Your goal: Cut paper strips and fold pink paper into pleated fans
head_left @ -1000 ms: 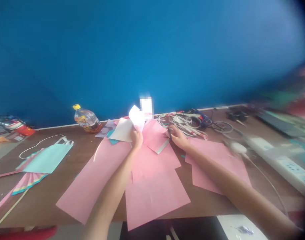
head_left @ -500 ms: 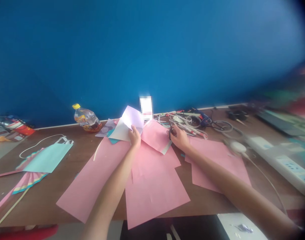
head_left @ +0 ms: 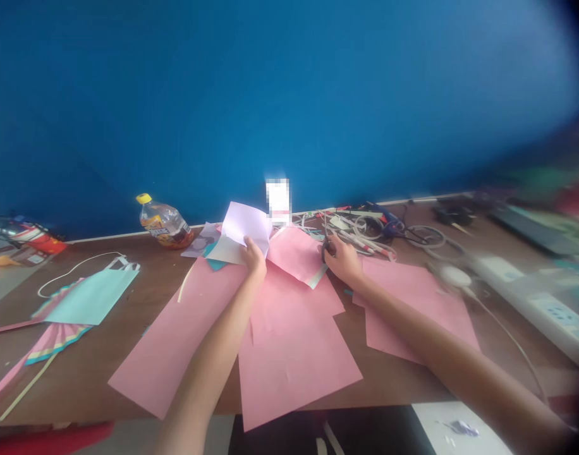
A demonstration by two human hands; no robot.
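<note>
My left hand (head_left: 255,258) is closed on a pale lilac sheet of paper (head_left: 244,224), its thumb lying over the front. The sheet bends, so the lower part looks whiter. In the fingers of my right hand (head_left: 345,260) is a pair of scissors (head_left: 328,248) with dark handles; the blades point up and away and are hard to make out. A curled pink sheet with a pale edge (head_left: 296,256) lies between my hands. Larger pink sheets (head_left: 299,373) spread under my forearms, and a bit of teal paper (head_left: 217,259) shows beneath the lilac one.
A tilted bottle with a yellow cap (head_left: 164,221) rests near the blue wall. To the left are a light teal paper bag (head_left: 93,297) and a pleated paper fan (head_left: 59,341). Tangled cables (head_left: 365,227) and a white power strip (head_left: 531,303) occupy the right side.
The lilac sheet has tipped, its top corner shifting left and folding over more. Both hands stay in nearly the same places, still holding the paper and the scissors.
</note>
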